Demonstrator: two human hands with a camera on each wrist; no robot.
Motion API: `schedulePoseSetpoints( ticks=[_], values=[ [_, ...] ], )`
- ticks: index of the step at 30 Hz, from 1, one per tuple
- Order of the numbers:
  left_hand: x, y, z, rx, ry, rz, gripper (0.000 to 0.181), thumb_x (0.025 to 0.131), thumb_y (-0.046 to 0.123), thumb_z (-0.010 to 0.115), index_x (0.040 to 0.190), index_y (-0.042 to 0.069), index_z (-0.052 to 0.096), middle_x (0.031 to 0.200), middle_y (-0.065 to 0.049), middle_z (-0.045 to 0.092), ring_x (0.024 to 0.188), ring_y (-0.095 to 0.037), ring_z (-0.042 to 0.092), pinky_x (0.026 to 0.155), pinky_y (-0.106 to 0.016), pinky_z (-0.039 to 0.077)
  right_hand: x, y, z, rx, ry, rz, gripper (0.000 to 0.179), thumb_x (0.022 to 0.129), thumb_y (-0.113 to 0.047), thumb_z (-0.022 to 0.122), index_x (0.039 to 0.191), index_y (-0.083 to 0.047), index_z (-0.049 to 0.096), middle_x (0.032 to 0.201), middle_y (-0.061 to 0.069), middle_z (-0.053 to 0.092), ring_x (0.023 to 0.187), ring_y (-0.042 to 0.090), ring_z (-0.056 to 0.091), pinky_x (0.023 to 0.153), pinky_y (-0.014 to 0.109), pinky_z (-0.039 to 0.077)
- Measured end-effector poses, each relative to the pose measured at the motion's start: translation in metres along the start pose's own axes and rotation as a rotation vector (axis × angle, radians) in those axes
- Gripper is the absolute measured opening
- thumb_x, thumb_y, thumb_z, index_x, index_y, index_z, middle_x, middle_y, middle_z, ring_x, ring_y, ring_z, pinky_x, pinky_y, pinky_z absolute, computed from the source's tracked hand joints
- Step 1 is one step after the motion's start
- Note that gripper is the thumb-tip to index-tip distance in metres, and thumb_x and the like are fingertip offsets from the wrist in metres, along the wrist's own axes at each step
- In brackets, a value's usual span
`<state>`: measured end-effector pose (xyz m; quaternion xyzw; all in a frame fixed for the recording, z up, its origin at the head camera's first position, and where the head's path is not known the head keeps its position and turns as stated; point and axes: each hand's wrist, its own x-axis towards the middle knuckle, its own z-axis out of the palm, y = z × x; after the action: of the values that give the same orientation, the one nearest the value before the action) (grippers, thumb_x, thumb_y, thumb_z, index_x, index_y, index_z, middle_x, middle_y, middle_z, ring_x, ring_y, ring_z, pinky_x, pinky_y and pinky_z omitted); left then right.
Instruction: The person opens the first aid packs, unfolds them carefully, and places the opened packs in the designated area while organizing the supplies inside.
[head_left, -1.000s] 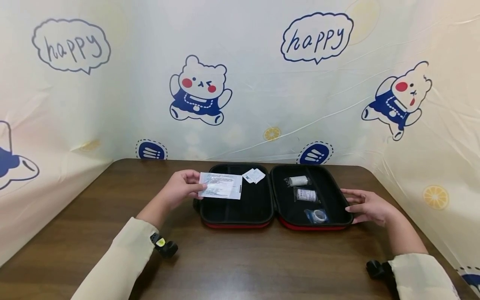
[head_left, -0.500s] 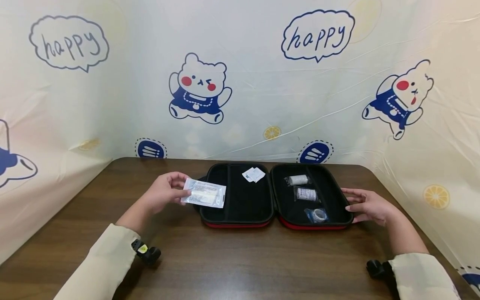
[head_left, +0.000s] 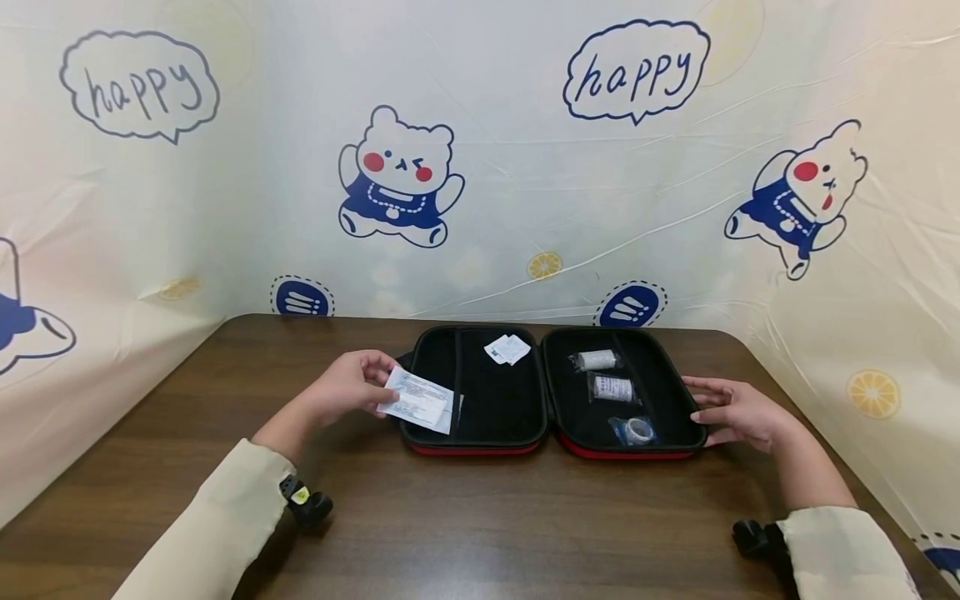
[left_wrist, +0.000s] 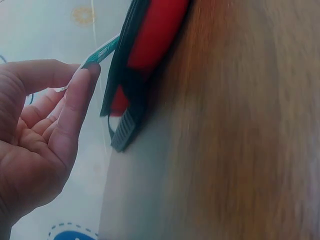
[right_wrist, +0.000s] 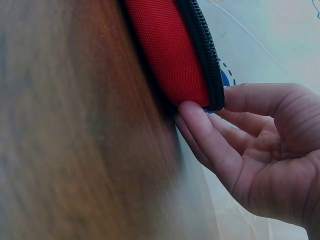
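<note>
The white packet (head_left: 418, 400), which a second ago lay nearly level with its far end by the small sachets (head_left: 507, 350), has come down and leftward, well apart from them. It now slants, its right end dipping toward the near part of the case's left half (head_left: 498, 404), and a sliver shows past the dark strip (head_left: 458, 354) there. The left hand (head_left: 352, 387) drew back leftward, then since half a second ago has edged rightward again.
</note>
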<state>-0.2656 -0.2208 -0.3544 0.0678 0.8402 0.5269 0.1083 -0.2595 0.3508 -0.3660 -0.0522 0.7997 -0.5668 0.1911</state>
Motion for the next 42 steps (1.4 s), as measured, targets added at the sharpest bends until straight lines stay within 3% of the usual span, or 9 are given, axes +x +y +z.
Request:
schedulePoseSetpoints(
  ticks=[8, 18, 22, 29, 37, 42],
  values=[
    [0.009, 0.01, 0.019, -0.004, -0.045, 0.02, 0.038, 0.082, -0.005, 0.073, 0.117, -0.004, 0.056, 0.096, -0.016, 0.064, 0.079, -0.025, 0.065, 0.067, -0.038, 0.06, 0.001, 0.001, 0.0, -0.003, -0.005, 0.0, 0.075, 0.091, -0.001, 0.064, 0.151, 0.006, 0.019, 0.139, 0.036, 0.042, 0.095, 0.027, 0.066, 0.078, 0.049, 0.057],
    [0.016, 0.014, 0.034, 0.0, -0.067, 0.016, 0.036, 0.082, -0.007, 0.072, 0.114, -0.003, 0.056, 0.095, -0.016, 0.064, 0.077, -0.024, 0.064, 0.064, -0.038, 0.059, 0.001, 0.0, -0.001, -0.001, 0.001, 0.0, 0.075, 0.091, -0.001, 0.065, 0.151, 0.006, 0.02, 0.138, 0.035, 0.044, 0.094, 0.027, 0.067, 0.077, 0.048, 0.057],
    [0.018, 0.016, 0.039, 0.036, -0.068, 0.019, 0.036, 0.081, -0.007, 0.073, 0.112, -0.002, 0.056, 0.093, -0.015, 0.063, 0.075, -0.023, 0.064, 0.061, -0.036, 0.059, 0.001, 0.0, -0.001, -0.003, 0.0, -0.002, 0.075, 0.091, -0.001, 0.065, 0.15, 0.007, 0.02, 0.138, 0.035, 0.044, 0.093, 0.027, 0.067, 0.077, 0.048, 0.057],
    [0.02, 0.021, 0.047, 0.185, -0.061, 0.059, 0.037, 0.076, -0.002, 0.08, 0.106, 0.002, 0.059, 0.087, -0.008, 0.067, 0.073, -0.021, 0.062, 0.056, -0.033, 0.058, 0.001, 0.001, -0.001, -0.004, 0.0, -0.006, 0.075, 0.091, -0.001, 0.064, 0.151, 0.006, 0.02, 0.138, 0.035, 0.045, 0.093, 0.027, 0.067, 0.077, 0.048, 0.057],
    [0.015, 0.023, 0.033, 0.192, -0.067, 0.028, 0.023, 0.083, -0.004, 0.071, 0.103, -0.001, 0.062, 0.086, -0.011, 0.066, 0.071, -0.021, 0.062, 0.055, -0.034, 0.058, 0.003, 0.002, -0.001, 0.0, -0.01, -0.011, 0.076, 0.091, -0.001, 0.064, 0.151, 0.007, 0.018, 0.137, 0.035, 0.045, 0.094, 0.026, 0.067, 0.077, 0.048, 0.057],
    [0.014, 0.02, 0.023, 0.211, -0.06, 0.022, 0.018, 0.081, -0.008, 0.07, 0.096, -0.001, 0.064, 0.083, -0.012, 0.063, 0.068, -0.021, 0.06, 0.055, -0.034, 0.057, 0.002, 0.001, -0.001, 0.002, -0.008, -0.009, 0.076, 0.091, -0.001, 0.064, 0.151, 0.007, 0.018, 0.138, 0.035, 0.045, 0.094, 0.026, 0.067, 0.077, 0.048, 0.057]
  ],
)
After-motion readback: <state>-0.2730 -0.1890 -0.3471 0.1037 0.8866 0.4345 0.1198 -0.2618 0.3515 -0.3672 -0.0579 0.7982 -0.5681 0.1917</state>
